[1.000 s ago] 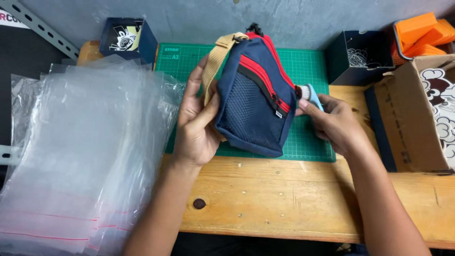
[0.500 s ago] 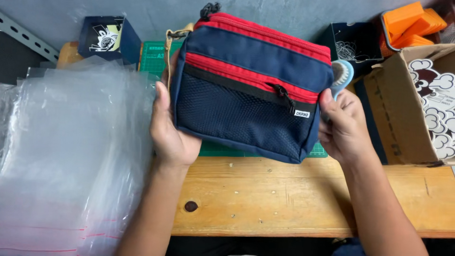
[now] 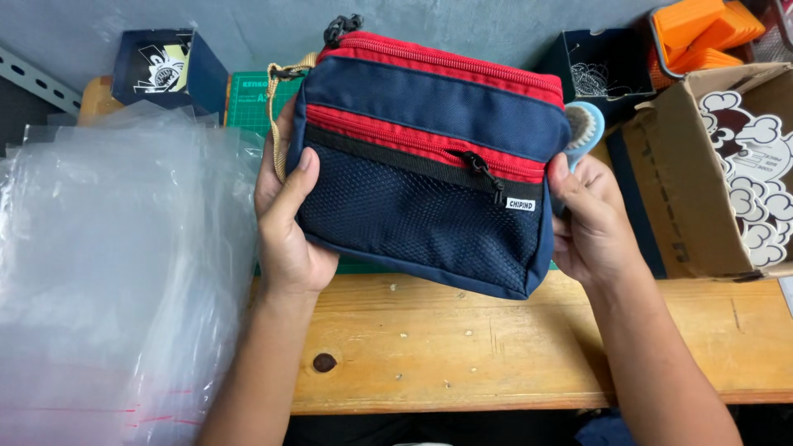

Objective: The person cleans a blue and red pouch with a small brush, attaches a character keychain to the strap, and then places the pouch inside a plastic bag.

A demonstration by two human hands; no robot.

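Observation:
A navy pouch bag with red zip bands, a black mesh front pocket and a tan strap is held up in front of me, face on. My left hand grips its left side, thumb on the mesh. Gripping the right edge is my right hand, which also holds a small light-blue brush that sticks up behind the bag. The green cutting mat is mostly hidden behind the bag.
A thick stack of clear plastic zip bags covers the left side. Dark printed boxes stand at the back left and back right. An open cardboard box and orange parts are at the right. Wooden tabletop lies below.
The bag was turned from edge-on to face-on and lifted toward me. My right hand moved from brushing its side to gripping its right edge, brush still in hand.

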